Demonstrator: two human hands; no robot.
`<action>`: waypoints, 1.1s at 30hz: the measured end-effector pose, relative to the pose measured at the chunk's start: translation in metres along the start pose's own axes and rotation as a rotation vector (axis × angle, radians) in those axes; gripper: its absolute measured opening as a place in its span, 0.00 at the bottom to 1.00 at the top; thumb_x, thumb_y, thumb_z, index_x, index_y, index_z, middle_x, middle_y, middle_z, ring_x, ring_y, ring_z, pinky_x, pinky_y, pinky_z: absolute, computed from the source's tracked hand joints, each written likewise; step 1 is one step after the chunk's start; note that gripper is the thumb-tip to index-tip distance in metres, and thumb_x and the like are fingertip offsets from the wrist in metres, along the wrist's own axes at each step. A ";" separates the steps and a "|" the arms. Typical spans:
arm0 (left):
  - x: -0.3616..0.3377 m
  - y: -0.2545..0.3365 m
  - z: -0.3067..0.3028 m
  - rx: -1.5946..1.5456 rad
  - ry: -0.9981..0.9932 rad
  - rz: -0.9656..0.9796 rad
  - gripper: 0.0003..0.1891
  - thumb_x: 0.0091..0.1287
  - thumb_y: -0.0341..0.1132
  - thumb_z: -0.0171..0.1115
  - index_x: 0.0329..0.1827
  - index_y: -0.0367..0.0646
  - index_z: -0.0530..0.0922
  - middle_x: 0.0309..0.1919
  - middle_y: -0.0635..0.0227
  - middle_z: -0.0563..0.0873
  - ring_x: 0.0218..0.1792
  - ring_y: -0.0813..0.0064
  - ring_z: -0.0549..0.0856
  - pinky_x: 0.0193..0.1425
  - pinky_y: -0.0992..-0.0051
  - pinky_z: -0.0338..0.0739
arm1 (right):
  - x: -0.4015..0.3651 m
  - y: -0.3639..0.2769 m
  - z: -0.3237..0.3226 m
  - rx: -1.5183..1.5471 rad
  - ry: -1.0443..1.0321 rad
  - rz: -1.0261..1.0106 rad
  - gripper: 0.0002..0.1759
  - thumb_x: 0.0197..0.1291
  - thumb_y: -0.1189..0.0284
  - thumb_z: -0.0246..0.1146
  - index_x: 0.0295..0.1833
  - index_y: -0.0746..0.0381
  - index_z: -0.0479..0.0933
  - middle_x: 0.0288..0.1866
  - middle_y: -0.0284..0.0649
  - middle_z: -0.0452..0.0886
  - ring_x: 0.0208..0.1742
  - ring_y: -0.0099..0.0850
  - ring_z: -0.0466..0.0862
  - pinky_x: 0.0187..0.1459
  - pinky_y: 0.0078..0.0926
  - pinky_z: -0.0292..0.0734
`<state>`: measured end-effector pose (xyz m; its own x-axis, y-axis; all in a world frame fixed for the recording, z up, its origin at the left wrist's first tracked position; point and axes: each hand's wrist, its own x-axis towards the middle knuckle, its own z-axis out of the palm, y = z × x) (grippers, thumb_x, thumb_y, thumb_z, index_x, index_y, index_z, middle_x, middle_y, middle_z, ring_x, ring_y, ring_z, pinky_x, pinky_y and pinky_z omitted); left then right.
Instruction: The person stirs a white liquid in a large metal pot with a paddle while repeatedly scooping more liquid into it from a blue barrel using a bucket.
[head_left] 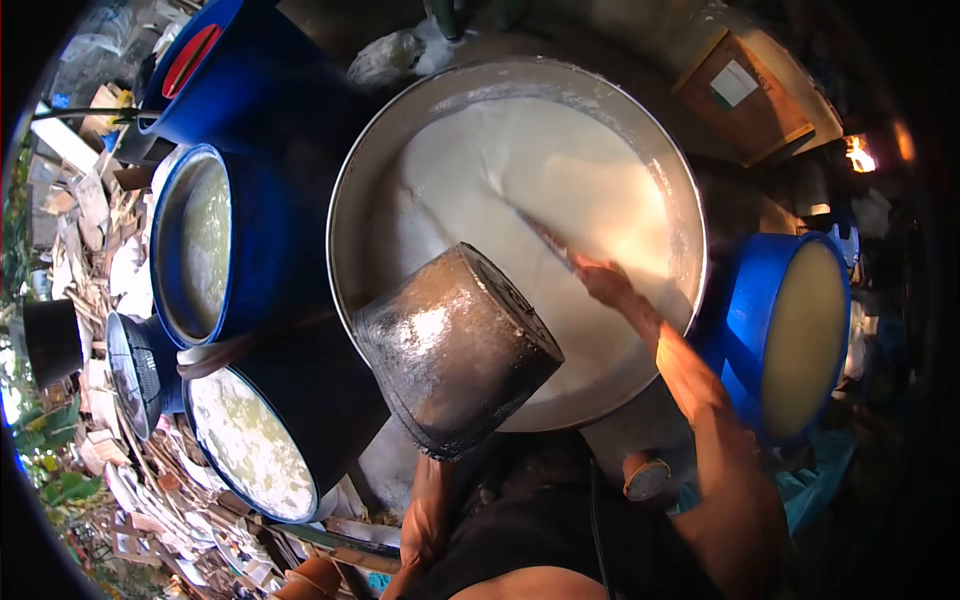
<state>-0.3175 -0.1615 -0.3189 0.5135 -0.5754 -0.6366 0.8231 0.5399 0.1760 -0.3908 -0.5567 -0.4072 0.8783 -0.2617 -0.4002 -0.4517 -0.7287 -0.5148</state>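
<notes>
A wide metal vat point(340, 170) of milky white liquid point(560, 150) stands in front of me. My right hand point(604, 281), closed, grips a slim stick-like stirrer point(545, 238) whose far end dips into the liquid. Over the vat's near left rim a dented, soot-darkened metal bucket point(450, 345) is tipped, its base toward the right and its opening turned away from view. My left forearm point(428, 510) reaches up behind the bucket and holds it up; the fingers are hidden by it.
Blue barrels of pale liquid stand left point(160, 250) and right point(745, 330). A dark barrel point(345, 390) sits at lower left beside a blue basket point(150, 375). Scrap wood point(95, 200) covers the left ground. A wooden box point(745, 95) and fire point(860, 154) lie upper right.
</notes>
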 end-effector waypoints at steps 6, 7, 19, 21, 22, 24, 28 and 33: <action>-0.008 -0.002 -0.003 0.001 -0.029 -0.019 0.25 0.72 0.47 0.54 0.61 0.37 0.80 0.53 0.55 0.88 0.54 0.57 0.86 0.64 0.59 0.81 | -0.108 0.005 0.035 -0.264 -0.172 -0.041 0.25 0.69 0.67 0.57 0.71 0.52 0.70 0.36 0.55 0.86 0.38 0.57 0.86 0.44 0.56 0.80; -0.010 -0.002 -0.004 -0.001 -0.035 -0.010 0.25 0.72 0.48 0.54 0.62 0.37 0.80 0.53 0.55 0.88 0.54 0.57 0.86 0.64 0.59 0.81 | -0.123 0.004 0.029 -0.319 -0.250 -0.022 0.28 0.66 0.69 0.59 0.72 0.52 0.70 0.37 0.55 0.86 0.40 0.57 0.86 0.46 0.55 0.80; -0.038 0.015 -0.016 0.015 -0.016 0.115 0.26 0.73 0.49 0.53 0.63 0.38 0.79 0.53 0.55 0.88 0.54 0.57 0.86 0.64 0.59 0.81 | -0.142 -0.048 -0.159 0.479 0.041 0.404 0.14 0.70 0.69 0.61 0.58 0.61 0.80 0.27 0.37 0.82 0.20 0.28 0.79 0.23 0.32 0.74; -0.047 0.028 -0.018 0.052 0.015 0.182 0.26 0.73 0.49 0.53 0.63 0.38 0.79 0.53 0.55 0.88 0.54 0.58 0.86 0.64 0.59 0.81 | -0.103 -0.032 -0.149 0.491 0.294 0.367 0.14 0.71 0.68 0.60 0.57 0.60 0.80 0.25 0.35 0.80 0.18 0.24 0.75 0.20 0.31 0.71; -0.053 0.036 -0.018 0.077 0.033 0.219 0.26 0.73 0.50 0.53 0.63 0.38 0.79 0.53 0.55 0.88 0.54 0.58 0.86 0.64 0.60 0.81 | -0.077 -0.020 -0.139 0.454 0.394 0.317 0.13 0.72 0.67 0.60 0.57 0.60 0.80 0.26 0.36 0.81 0.18 0.25 0.76 0.21 0.32 0.72; -0.067 0.055 -0.017 0.143 0.076 0.314 0.26 0.73 0.50 0.53 0.64 0.38 0.79 0.53 0.56 0.88 0.54 0.58 0.86 0.64 0.60 0.81 | -0.026 -0.008 -0.136 0.497 0.438 0.308 0.14 0.71 0.67 0.61 0.58 0.59 0.79 0.26 0.37 0.80 0.20 0.27 0.77 0.22 0.32 0.73; -0.095 0.096 -0.004 0.300 0.154 0.484 0.27 0.73 0.50 0.53 0.64 0.38 0.78 0.53 0.56 0.88 0.54 0.58 0.86 0.64 0.60 0.81 | 0.070 0.041 -0.107 0.450 0.388 0.139 0.17 0.71 0.68 0.62 0.61 0.60 0.80 0.26 0.33 0.79 0.20 0.22 0.75 0.23 0.26 0.71; -0.122 0.128 0.009 0.490 0.259 0.662 0.27 0.74 0.51 0.53 0.65 0.38 0.78 0.53 0.56 0.88 0.54 0.58 0.86 0.64 0.60 0.81 | 0.100 0.029 -0.071 0.174 0.354 -0.128 0.18 0.67 0.68 0.63 0.58 0.65 0.79 0.52 0.60 0.84 0.56 0.60 0.83 0.53 0.50 0.79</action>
<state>-0.2723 -0.0282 -0.2119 0.9020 -0.0452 -0.4293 0.4162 0.3544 0.8373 -0.3052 -0.6488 -0.4083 0.9151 -0.3996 -0.0542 -0.3281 -0.6596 -0.6762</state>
